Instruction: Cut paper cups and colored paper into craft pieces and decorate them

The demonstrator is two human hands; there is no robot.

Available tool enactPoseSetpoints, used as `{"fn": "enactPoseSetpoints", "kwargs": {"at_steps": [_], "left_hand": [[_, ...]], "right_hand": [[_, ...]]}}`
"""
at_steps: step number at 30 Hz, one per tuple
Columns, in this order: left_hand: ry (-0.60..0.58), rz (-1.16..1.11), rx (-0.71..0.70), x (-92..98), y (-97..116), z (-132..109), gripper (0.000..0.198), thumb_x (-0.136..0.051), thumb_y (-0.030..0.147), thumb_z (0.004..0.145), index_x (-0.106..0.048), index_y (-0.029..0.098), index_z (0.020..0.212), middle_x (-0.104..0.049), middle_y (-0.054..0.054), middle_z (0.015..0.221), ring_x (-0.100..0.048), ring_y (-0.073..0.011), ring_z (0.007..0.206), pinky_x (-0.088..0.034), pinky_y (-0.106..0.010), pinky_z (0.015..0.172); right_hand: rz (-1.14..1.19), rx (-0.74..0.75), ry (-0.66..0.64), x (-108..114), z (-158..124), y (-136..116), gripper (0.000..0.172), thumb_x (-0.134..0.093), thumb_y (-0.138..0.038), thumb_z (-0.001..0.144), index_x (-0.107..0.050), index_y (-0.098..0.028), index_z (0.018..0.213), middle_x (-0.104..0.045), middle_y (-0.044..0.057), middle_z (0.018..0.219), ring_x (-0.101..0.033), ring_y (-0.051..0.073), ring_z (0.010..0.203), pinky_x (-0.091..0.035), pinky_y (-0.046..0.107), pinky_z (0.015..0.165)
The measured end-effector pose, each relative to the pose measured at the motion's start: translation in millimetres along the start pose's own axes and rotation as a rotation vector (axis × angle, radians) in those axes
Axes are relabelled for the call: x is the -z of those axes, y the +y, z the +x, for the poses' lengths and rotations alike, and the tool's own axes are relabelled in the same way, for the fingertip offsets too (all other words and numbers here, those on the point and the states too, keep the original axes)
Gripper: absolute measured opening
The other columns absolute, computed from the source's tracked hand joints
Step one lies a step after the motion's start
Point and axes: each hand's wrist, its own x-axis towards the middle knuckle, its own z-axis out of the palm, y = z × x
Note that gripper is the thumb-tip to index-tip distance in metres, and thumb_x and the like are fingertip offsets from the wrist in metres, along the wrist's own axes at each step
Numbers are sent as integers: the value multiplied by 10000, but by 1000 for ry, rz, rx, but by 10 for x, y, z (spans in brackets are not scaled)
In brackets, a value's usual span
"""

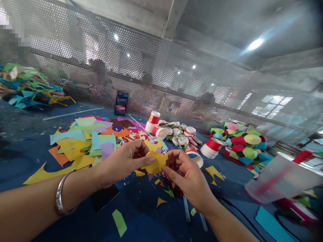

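Note:
My left hand (123,161), with a silver bangle on its wrist, pinches the left side of a small yellow paper piece (157,163) above the blue table. My right hand (185,173) grips the same yellow piece from the right with curled fingers. Both hands meet at the middle of the view. Just behind the right hand lies a red-and-white paper cup (195,156) on its side.
Coloured paper sheets (83,141) are heaped at left; scraps litter the blue table (141,208). Paper cups (153,121) and lids stand further back, coloured paper circles (242,144) at right. A clear plastic container (280,179) sits near right. A perforated metal screen (151,67) runs behind.

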Motion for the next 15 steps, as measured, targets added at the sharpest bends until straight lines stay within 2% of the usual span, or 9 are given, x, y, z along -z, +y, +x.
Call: {"fn": "enactPoseSetpoints", "kwargs": {"at_steps": [7,10,15], "left_hand": [[23,-77,-68,0,134,-39,209,-724,249,789,-549,193,890,-647,2,862,-610,-129,805,-460,-248,709],[-41,-88,-143,-16,159,-41,172,-696,181,795,-544,191,873,-644,-6,906,-619,-128,844,-468,-242,723],[-138,-102,-235,-44,110,-45,198,-636,48,759,-522,191,835,-627,-57,1185,-613,-182,1104,-491,-281,873]], "right_hand": [[45,22,64,23,-3,-30,247,-620,-426,933,-560,-227,1066,-584,-7,831,-519,99,624,-427,182,453],[90,1,73,30,12,-25,242,-569,-453,959,-576,-219,1019,-592,-9,802,-516,89,579,-410,179,436],[86,-79,-15,16,25,-2,265,-546,-474,969,-580,-213,941,-539,-48,649,-474,70,491,-363,160,405]]}}
